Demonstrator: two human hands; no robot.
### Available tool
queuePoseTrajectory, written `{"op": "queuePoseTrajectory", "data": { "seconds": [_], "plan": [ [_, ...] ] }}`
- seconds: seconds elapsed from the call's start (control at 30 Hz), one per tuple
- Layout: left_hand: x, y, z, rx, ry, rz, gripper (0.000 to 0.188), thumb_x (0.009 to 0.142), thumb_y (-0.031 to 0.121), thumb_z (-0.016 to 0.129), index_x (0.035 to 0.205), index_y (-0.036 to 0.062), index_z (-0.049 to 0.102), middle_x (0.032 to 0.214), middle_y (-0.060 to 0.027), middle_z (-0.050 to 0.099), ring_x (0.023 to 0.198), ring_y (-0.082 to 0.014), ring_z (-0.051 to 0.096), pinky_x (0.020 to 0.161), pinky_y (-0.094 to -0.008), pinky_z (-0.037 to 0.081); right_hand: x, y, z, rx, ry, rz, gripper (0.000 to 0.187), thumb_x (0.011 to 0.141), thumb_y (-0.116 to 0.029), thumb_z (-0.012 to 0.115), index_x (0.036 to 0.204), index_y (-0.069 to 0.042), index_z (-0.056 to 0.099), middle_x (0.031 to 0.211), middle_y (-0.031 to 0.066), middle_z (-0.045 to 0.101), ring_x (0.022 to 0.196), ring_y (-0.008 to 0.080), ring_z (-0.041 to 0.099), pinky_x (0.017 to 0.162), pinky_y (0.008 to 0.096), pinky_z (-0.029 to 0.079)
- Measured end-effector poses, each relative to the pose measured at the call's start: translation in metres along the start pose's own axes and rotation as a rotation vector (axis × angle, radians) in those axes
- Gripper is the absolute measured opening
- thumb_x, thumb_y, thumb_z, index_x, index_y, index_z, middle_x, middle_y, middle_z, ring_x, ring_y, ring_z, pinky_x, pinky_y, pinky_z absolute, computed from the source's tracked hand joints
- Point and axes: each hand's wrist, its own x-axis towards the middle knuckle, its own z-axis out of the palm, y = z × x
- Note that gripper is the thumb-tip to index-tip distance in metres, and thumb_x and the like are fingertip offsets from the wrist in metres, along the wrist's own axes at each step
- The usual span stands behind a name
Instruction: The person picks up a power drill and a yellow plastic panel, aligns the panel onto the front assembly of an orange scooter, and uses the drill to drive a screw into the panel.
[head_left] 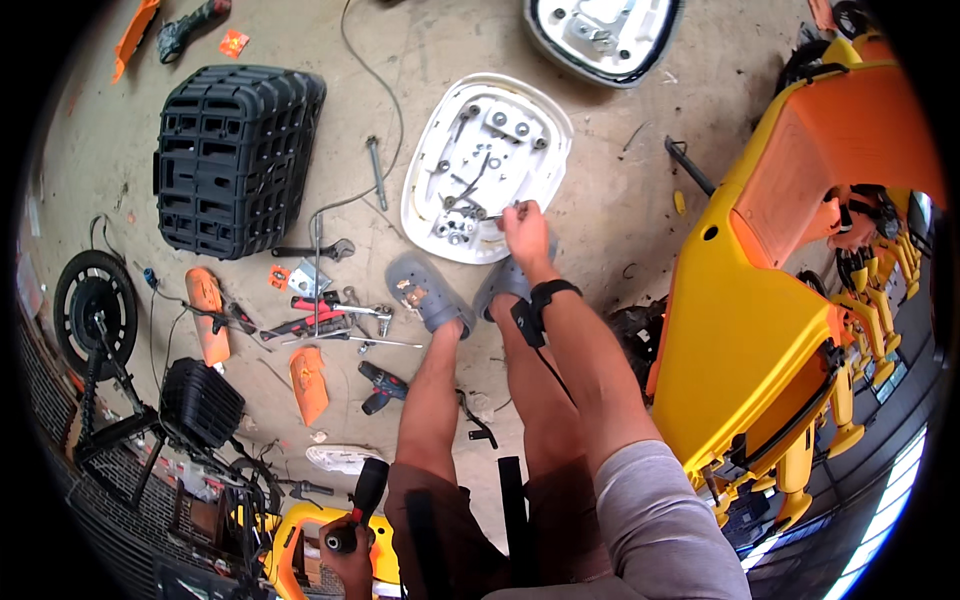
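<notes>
My right hand (pixel 525 238) reaches over the near right edge of a white seat-shaped plastic shell (pixel 425 165), fingers closed in a pinch. What they hold, if anything, is too small to make out. Loose bolts, nuts and washers (pixel 458 230) lie in the shell beside my fingertips. Low in the view, my left hand (pixel 345 560) is wrapped round a black-and-red power tool (pixel 370 488), held up beside my thigh.
A black plastic crate (pixel 230 160) stands on the left. Wrenches (pixel 335 250), pliers, a cordless drill (pixel 380 387) and orange panels (pixel 308 385) litter the floor. A yellow-orange vehicle body (pixel 745 330) fills the right side. Another white shell (pixel 600 35) lies beyond, and a wheel (pixel 92 310) is at left.
</notes>
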Motion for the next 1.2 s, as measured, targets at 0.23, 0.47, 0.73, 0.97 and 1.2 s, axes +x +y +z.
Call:
{"op": "queuePoseTrajectory", "data": {
  "seconds": [0.23, 0.47, 0.73, 0.97, 1.2],
  "plan": [
    [-0.028, 0.017, -0.031, 0.02, -0.068, 0.112, 0.028, 0.075, -0.009, 0.064, 0.1, -0.0008, 0.056, 0.09, -0.0103, 0.063, 0.081, -0.0193, 0.062, 0.075, -0.0321, 0.052, -0.149, -0.069, -0.098, -0.296, -0.302, -0.291, 0.022, 0.091, -0.015, 0.057, 0.104, -0.004, 0.07, 0.095, 0.0241, 0.069, 0.087, 0.0447, 0.065, 0.083, 0.0486, 0.052],
    [-0.095, 0.201, -0.089, 0.411, -0.256, 0.669, 0.03, 0.061, -0.002, 0.073, 0.09, 0.0018, 0.064, 0.089, -0.0143, 0.068, 0.083, -0.0344, 0.067, 0.076, -0.0407, 0.053, -0.413, -0.298, -0.275, 0.281, -0.825, -0.56, 0.023, 0.089, -0.016, 0.059, 0.108, -0.005, 0.065, 0.087, 0.0149, 0.069, 0.084, 0.0329, 0.068, 0.076, 0.0419, 0.051],
    [-0.153, 0.298, -0.099, 0.386, -0.341, 1.143, 0.027, 0.066, 0.003, 0.074, 0.088, -0.0011, 0.058, 0.08, -0.0194, 0.061, 0.073, -0.041, 0.058, 0.067, -0.0435, 0.048, -0.514, -0.333, -0.322, 0.317, -0.25, -0.952, 0.015, 0.089, -0.016, 0.061, 0.095, -0.003, 0.064, 0.081, 0.0163, 0.065, 0.078, 0.0372, 0.065, 0.07, 0.0461, 0.052],
    [-0.174, 0.327, -0.095, 0.355, -0.475, 1.014, 0.027, 0.068, 0.003, 0.075, 0.091, 0.0007, 0.062, 0.079, -0.0136, 0.065, 0.071, -0.0231, 0.064, 0.069, -0.0351, 0.051, -0.541, -0.333, -0.368, 0.383, -0.033, -0.858, 0.01, 0.085, -0.009, 0.062, 0.093, -0.002, 0.064, 0.082, 0.0154, 0.065, 0.077, 0.0365, 0.066, 0.069, 0.0453, 0.052],
    [-0.201, 0.349, -0.102, 0.57, -0.45, 1.154, 0.026, 0.066, 0.004, 0.072, 0.09, 0.0025, 0.064, 0.08, -0.0193, 0.066, 0.077, -0.038, 0.066, 0.067, -0.0416, 0.051, -0.552, -0.341, -0.393, -0.008, 0.023, -1.081, 0.009, 0.078, -0.004, 0.064, 0.086, -0.001, 0.06, 0.079, 0.0163, 0.063, 0.073, 0.0391, 0.064, 0.065, 0.0469, 0.052]
  ]
}}
